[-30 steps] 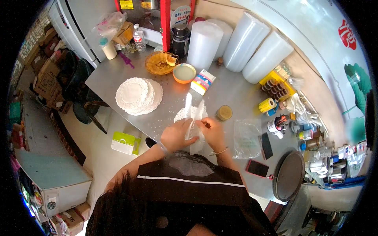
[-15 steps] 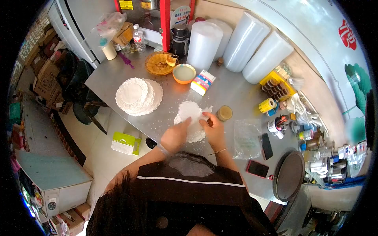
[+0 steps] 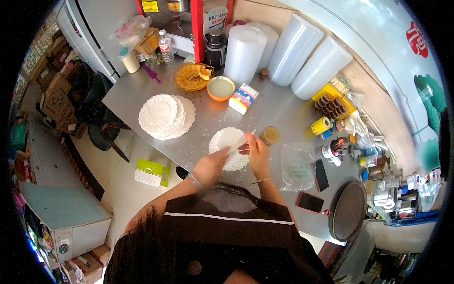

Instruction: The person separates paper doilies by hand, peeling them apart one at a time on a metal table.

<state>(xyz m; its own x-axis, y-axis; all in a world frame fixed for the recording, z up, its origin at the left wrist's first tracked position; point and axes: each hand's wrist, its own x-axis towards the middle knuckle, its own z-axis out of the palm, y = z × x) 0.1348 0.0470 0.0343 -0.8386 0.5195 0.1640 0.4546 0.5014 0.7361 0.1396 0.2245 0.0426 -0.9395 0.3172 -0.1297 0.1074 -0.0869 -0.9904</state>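
Note:
A thin white paper doily (image 3: 239,143) is stretched between my two hands, tilted so that it shows nearly edge-on. My left hand (image 3: 211,164) pinches its near left side, and the fingers of my right hand (image 3: 257,149) are closed on its right side. Beneath them a round white lace doily pile (image 3: 231,134) lies flat on the metal table; how many sheets it has I cannot tell. Farther left sits a larger stack of paper doilies (image 3: 158,112) in uneven layers. Small white paper bits are scattered around the pile.
A glass of brownish liquid (image 3: 270,136) stands close to my right hand. Beyond are an orange bowl (image 3: 221,88), a tissue pack (image 3: 244,99) and several plastic rolls (image 3: 246,53). On the right lie a clear bag (image 3: 297,166), phones (image 3: 309,202) and a round tray (image 3: 347,210).
The sheet in my hands has turned from facing up to nearly edge-on, uncovering more of the pile beneath. My right hand has shifted slightly; the other objects stay put.

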